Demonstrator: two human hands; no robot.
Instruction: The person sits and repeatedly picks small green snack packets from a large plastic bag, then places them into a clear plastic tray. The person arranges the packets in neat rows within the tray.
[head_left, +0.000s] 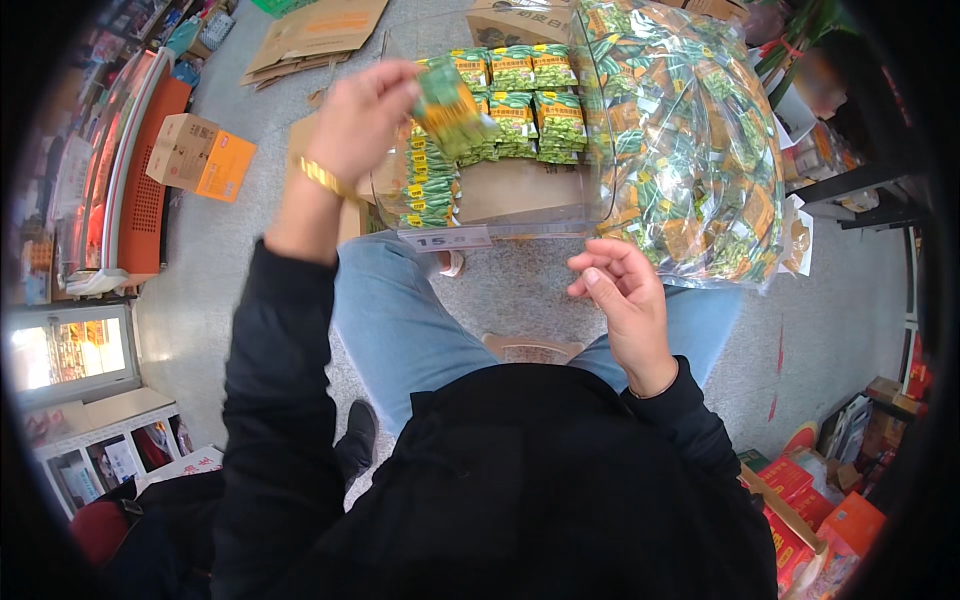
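Note:
My left hand grips the upper edge of a green and orange snack packet, blurred, above a clear plastic display bin. Inside the bin, printed snack packets stand in rows at the back, and others are stacked along the left side. Bare brown cardboard shows in the bin's front middle. A price tag hangs on the front edge. My right hand holds nothing, its fingers loosely curled and apart, just below a large clear plastic bag full of similar packets.
Flattened cardboard lies on the floor at the far left. A brown and orange carton stands beside an orange-sided display case. Red boxes are piled at the lower right. A dark metal shelf frame stands at the right.

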